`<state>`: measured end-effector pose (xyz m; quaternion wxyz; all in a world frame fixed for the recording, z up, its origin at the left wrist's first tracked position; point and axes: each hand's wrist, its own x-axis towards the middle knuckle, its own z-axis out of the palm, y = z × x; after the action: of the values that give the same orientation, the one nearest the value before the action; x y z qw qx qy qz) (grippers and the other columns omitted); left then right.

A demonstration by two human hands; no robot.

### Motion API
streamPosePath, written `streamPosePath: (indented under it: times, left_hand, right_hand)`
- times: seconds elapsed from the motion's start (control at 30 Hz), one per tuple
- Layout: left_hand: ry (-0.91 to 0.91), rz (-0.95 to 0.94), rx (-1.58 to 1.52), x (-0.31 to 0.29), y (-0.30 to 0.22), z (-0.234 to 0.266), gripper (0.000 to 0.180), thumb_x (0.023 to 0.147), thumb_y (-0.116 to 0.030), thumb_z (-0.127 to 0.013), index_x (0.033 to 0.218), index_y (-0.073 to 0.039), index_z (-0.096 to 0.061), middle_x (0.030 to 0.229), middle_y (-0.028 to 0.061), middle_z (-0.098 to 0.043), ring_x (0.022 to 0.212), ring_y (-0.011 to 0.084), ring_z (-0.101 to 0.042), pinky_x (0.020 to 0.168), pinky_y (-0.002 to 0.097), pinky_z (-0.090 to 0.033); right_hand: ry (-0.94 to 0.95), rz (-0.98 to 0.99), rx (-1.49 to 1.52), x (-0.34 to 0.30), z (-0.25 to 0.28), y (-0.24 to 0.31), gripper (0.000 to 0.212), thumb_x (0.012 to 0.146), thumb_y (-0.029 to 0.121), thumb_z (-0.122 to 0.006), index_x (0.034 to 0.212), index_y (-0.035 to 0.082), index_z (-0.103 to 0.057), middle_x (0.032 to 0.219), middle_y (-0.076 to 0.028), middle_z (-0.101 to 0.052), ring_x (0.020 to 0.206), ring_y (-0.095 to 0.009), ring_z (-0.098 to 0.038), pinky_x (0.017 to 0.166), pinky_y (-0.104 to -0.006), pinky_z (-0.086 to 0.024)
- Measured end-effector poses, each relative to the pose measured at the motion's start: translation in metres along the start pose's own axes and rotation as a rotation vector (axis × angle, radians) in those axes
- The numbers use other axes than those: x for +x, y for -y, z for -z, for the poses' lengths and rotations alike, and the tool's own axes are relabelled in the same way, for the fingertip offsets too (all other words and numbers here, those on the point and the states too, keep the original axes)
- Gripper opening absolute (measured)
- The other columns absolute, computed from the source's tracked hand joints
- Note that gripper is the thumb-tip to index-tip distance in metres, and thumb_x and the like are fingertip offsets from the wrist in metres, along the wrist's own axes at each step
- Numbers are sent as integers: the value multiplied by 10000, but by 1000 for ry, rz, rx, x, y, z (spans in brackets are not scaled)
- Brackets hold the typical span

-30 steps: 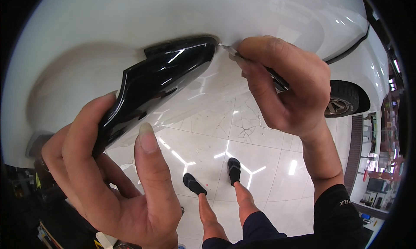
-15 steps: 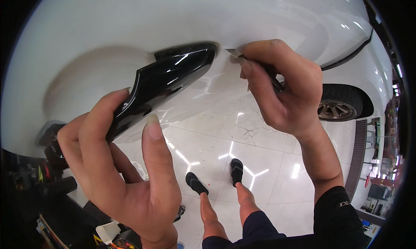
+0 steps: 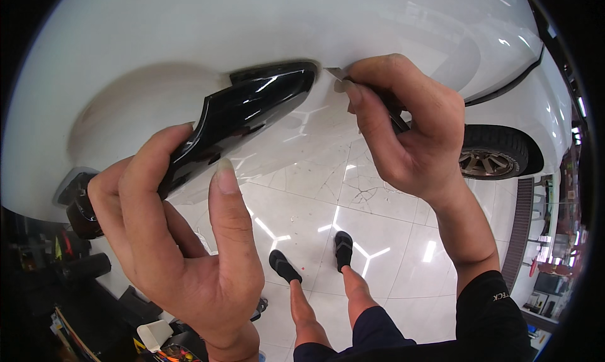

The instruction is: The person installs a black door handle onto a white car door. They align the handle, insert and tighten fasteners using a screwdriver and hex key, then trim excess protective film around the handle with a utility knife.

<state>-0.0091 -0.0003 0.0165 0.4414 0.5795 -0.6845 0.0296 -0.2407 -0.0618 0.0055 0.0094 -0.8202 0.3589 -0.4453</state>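
Observation:
A glossy black door handle (image 3: 249, 103) stands out from the white car door (image 3: 353, 22), over a rounded recess in the panel. My left hand (image 3: 189, 236) has its fingers curled round the handle's left part; the index fingertip rests at its edge and the thumb stands away from the others. In my right hand (image 3: 409, 126) a craft knife (image 3: 397, 120) is pinched between thumb and fingers like a pen. Its thin pointed blade (image 3: 332, 71) points left, close to the handle's right end; whether it touches the door surface I cannot tell.
A car wheel (image 3: 491, 153) with a bronze rim is at the right. Below lies a pale tiled floor (image 3: 315, 217) with my dark shoes (image 3: 343, 245) on it. Tools and a white container (image 3: 156, 335) sit at lower left; shelving with equipment (image 3: 548, 280) lines the right.
The knife blade has moved slightly left and up, nearer the handle's end. My left hand and the handle have shifted a little to the right in the picture.

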Motion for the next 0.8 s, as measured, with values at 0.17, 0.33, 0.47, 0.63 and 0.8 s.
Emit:
streamPosePath:
  times: [0.17,0.33,0.47,0.63,0.8]
  left_hand:
    - [14,-61,-13,1,3,-1,291,995,-110,-713,1270,-19,-689,1104,51,-612,679,-10,-412,502,170,-224]
    - [19,-27,7,2,-2,1,301,983,-107,-714,1271,-24,-689,1103,51,-609,692,-8,-431,501,167,-229]
    - [40,-7,10,2,-4,2,317,972,-116,-718,1277,-33,-692,1107,54,-610,701,-1,-451,505,166,-234]
    - [42,-10,7,2,-2,2,327,966,-122,-724,1281,-40,-694,1122,60,-613,712,7,-475,507,166,-243]
    - [32,-15,13,1,0,0,318,972,-108,-713,1282,-40,-694,1125,62,-613,727,8,-488,506,168,-246]
  right_hand:
    - [5,35,-44,1,2,1,102,936,-93,-656,1025,-64,-697,798,-90,-696,666,-123,-693,594,-235,-522]
    - [43,42,-79,3,7,0,135,905,-97,-678,1030,-59,-708,809,-104,-706,656,-152,-696,596,-251,-529]
    - [43,152,-100,6,9,-8,170,859,-103,-692,1020,-53,-716,821,-115,-721,637,-179,-692,580,-266,-529]
    - [80,163,-82,10,12,-10,183,841,-98,-691,1011,-40,-725,819,-112,-726,609,-188,-681,553,-278,-521]
    - [92,176,-109,11,12,-9,195,826,-99,-700,1007,-27,-721,795,-108,-712,595,-200,-674,535,-284,-507]
